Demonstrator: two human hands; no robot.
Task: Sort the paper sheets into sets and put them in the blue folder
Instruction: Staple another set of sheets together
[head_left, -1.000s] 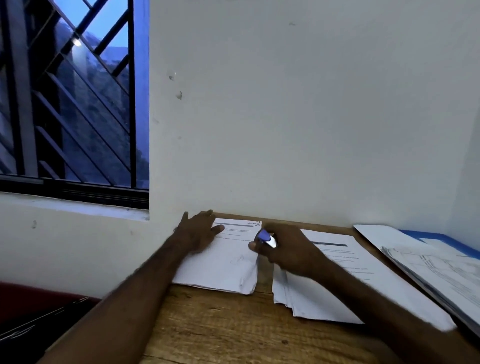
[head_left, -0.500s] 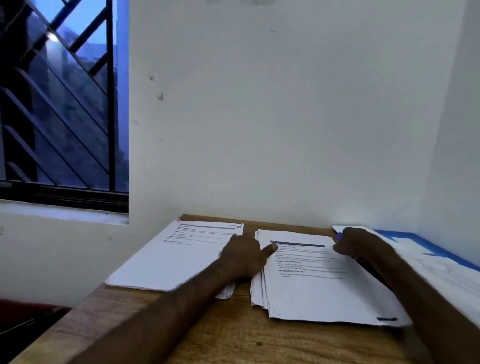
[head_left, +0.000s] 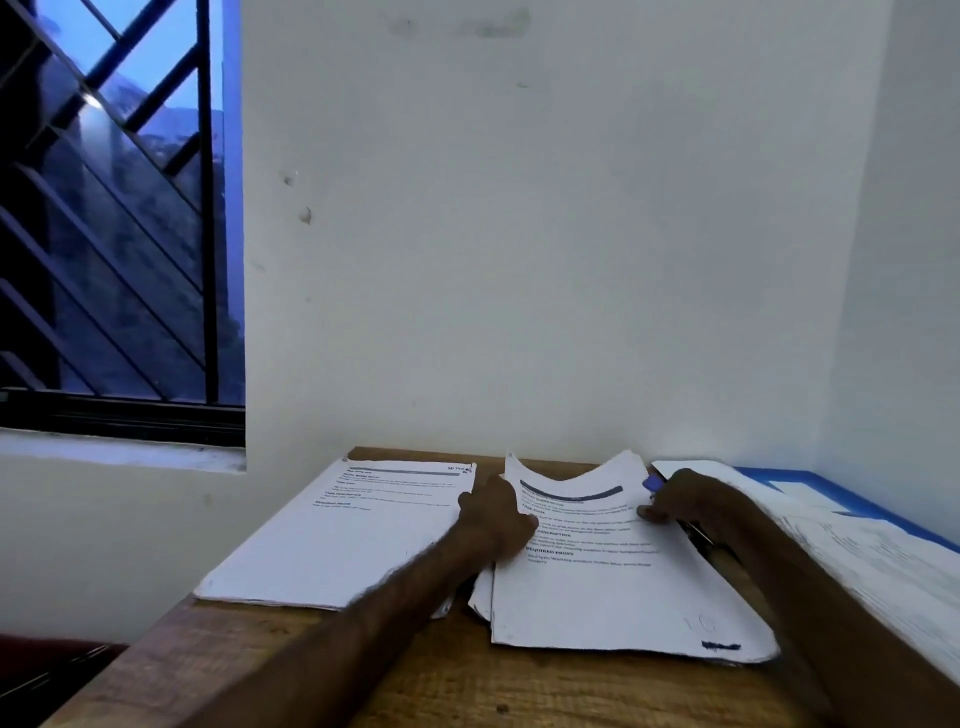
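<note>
Wooden desk (head_left: 467, 686) by white wall (head_left: 519, 260), left hand (head_left: 496, 519) gripping bowed top sheet (head_left: 597, 587) of middle stack (head_left: 480, 597), right hand (head_left: 691, 501) clutching blue pen (head_left: 653, 483), blue folder (head_left: 779, 474) at desk's right edge

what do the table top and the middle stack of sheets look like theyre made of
Table top: wood by the look, brown with visible grain and a dull finish; it could be a veneer. Middle stack: thin white printed paper, matte. Its top sheet bows up softly at the far edge, and the near corners look worn.
</note>
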